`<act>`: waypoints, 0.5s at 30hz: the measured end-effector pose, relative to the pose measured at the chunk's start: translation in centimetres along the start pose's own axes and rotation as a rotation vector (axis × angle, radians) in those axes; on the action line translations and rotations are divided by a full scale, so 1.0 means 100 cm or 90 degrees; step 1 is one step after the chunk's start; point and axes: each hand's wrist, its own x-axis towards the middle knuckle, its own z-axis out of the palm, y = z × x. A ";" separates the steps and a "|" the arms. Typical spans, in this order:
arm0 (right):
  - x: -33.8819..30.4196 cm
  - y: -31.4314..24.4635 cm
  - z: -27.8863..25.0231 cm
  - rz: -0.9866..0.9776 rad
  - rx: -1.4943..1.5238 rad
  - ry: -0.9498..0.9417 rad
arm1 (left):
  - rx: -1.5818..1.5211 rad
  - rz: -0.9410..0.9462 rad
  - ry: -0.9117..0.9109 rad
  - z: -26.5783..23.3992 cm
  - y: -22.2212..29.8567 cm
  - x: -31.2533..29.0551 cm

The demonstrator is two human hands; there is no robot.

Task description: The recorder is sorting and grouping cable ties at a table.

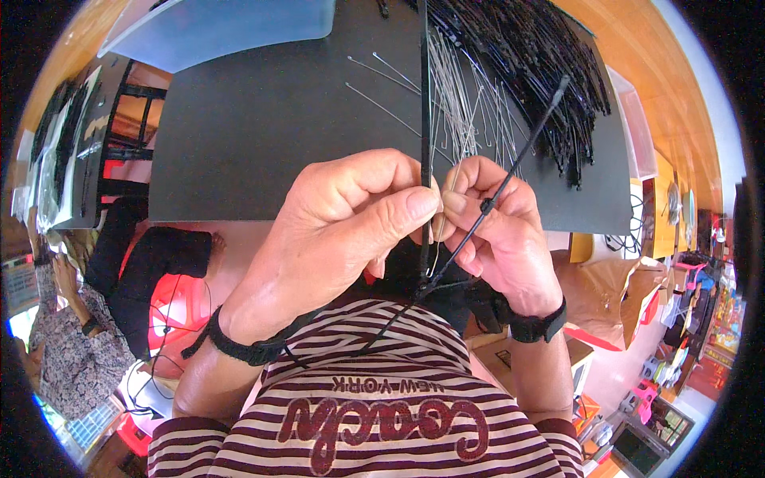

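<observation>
My left hand [351, 211] is closed, thumb and fingers pinching a long, narrow black strip [425, 95] that stands upright in the view. Right beside it, my right hand [498, 227] is closed on a thin metal wire [437, 253] with a bent lower end. The two hands' fingertips nearly meet. A thin black rod [522, 151] with a small knob runs slantwise in front of my right hand; whether that hand holds it I cannot tell. Beyond my hands, several similar thin wires [458, 111] with hooked ends lie on the dark table [263, 135].
A large heap of black strips [534, 64] covers the table's far right. At the far left stands a translucent bin [223, 32]. Another person [80, 342] in a patterned top is at the left, near a red stool [179, 307]. Brown paper [610, 295] lies at the right.
</observation>
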 end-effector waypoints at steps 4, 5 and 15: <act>0.002 -0.002 0.002 0.024 -0.026 0.023 | -0.014 0.008 -0.011 0.002 -0.001 0.002; 0.002 -0.002 0.003 0.024 -0.026 0.025 | -0.012 0.009 -0.009 0.002 -0.002 0.002; 0.008 -0.001 0.009 0.016 -0.020 0.057 | -0.015 0.007 -0.028 -0.002 0.001 0.005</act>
